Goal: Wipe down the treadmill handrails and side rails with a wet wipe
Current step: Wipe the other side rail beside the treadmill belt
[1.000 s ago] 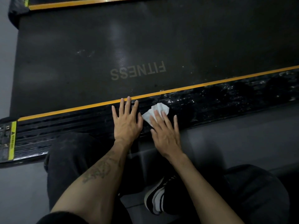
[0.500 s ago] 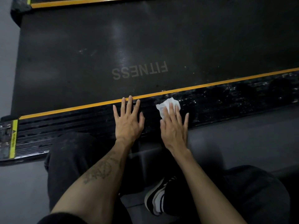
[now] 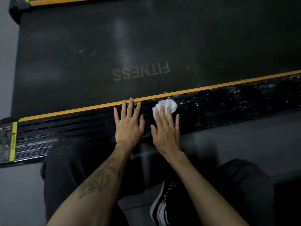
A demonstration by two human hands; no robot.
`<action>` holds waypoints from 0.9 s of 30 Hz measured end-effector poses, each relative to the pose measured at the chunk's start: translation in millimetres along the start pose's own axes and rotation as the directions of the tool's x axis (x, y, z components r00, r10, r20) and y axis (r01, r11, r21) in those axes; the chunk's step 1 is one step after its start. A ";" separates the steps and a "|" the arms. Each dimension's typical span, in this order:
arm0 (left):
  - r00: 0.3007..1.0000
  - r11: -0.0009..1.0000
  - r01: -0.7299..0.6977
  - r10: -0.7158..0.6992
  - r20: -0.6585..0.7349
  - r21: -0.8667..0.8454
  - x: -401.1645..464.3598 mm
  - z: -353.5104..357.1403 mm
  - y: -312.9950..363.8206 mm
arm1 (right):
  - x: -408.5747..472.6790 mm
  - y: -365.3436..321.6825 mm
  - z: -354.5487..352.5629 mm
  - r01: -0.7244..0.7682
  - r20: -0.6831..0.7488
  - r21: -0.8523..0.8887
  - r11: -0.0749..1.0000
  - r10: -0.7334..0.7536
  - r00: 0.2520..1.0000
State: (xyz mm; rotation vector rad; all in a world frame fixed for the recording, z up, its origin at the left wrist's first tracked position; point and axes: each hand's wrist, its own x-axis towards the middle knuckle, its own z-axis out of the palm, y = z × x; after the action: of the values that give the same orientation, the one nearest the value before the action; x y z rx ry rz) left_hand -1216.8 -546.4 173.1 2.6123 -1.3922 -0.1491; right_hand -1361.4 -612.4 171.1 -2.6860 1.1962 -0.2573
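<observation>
The treadmill belt [image 3: 146, 46], dark and printed FITNESS, fills the upper view. Along its near edge runs the black ribbed side rail [image 3: 228, 108], bordered by an orange stripe [image 3: 211, 86], with a yellow warning label [image 3: 13, 141] at its left end. The left hand [image 3: 128, 124] lies flat on the rail, fingers straight and spread, holding nothing. Just beside it, the right hand [image 3: 166, 129] presses straight fingers onto the crumpled white wet wipe [image 3: 167, 105], which lies on the rail near the stripe.

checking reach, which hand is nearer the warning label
Left. The left hand lies flat on the rail between the right hand and the warning label at the rail's end.
</observation>
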 end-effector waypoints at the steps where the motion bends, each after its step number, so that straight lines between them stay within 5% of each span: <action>1: 1.000 1.000 0.000 0.000 -0.009 -0.004 0.2 0.8 -1.2 | 0.1 -0.4 1.3 0.088 0.026 -0.013 0.996 -0.088 0.996; 4: 0.999 1.000 0.001 -0.002 -0.033 -0.018 -0.6 2.9 -1.3 | 6.1 19.9 -2.2 0.239 0.051 -0.059 0.969 -0.236 0.970; 10: 0.998 0.999 0.019 -0.021 -0.061 -0.032 -1.2 5.1 3.3 | 10.8 21.4 -5.2 -0.052 -0.004 -0.010 0.999 0.052 0.999; 16: 0.992 0.993 0.108 -0.110 -0.055 -0.054 -3.2 7.5 13.5 | 18.3 22.9 -7.6 0.249 0.099 -0.026 0.968 -0.245 0.964; 23: 0.989 0.992 0.123 -0.124 -0.077 -0.017 -2.4 7.4 19.6 | 21.3 20.2 -7.8 0.006 0.050 0.015 1.000 -0.007 0.999; 27: 0.988 0.991 0.136 -0.137 -0.067 -0.013 -2.7 6.6 18.8 | 21.9 18.6 -3.1 0.235 0.088 0.006 0.972 -0.234 0.968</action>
State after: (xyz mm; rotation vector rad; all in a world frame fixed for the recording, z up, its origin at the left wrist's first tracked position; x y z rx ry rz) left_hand -1234.7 -555.1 170.5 2.6791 -1.1890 -0.0831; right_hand -1360.9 -641.3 171.3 -2.8100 0.8550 -0.1674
